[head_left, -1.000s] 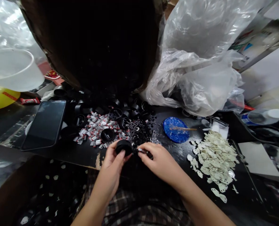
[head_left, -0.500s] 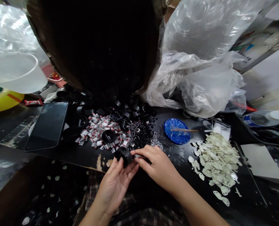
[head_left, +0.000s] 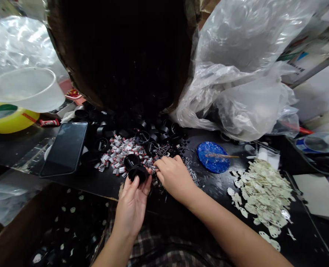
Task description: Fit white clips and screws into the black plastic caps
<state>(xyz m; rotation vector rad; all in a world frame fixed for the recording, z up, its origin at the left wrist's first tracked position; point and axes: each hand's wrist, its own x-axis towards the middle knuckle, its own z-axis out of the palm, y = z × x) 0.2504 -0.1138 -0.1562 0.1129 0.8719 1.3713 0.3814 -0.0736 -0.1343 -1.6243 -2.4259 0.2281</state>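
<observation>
My left hand (head_left: 132, 207) is closed around a round black plastic housing (head_left: 137, 174), its fingertips and thumb on the rim and side. Just to the right, my right hand (head_left: 174, 178) is in a pinch, with a small thin silvery piece (head_left: 154, 167) at its fingertips, close to the housing's edge. Exactly what that piece is cannot be made out. Right behind the held housing, another black housing (head_left: 131, 160) lies on a pile of small grey-white parts with red ends (head_left: 117, 150). Small springs and black bits (head_left: 163, 149) lie beyond my right hand.
A blue lid with a thin stick (head_left: 213, 157) and a heap of pale flat pieces (head_left: 267, 196) lie to the right. On the left are a phone (head_left: 64, 148) and a yellow tape roll (head_left: 11, 124). A large dark carton (head_left: 56, 52) stands behind, beside plastic bags (head_left: 242, 100).
Both hands have moved up and left over the table, the housing coming nearer the pile. My right fingers have drawn slightly away from the housing. The view has shifted a little.
</observation>
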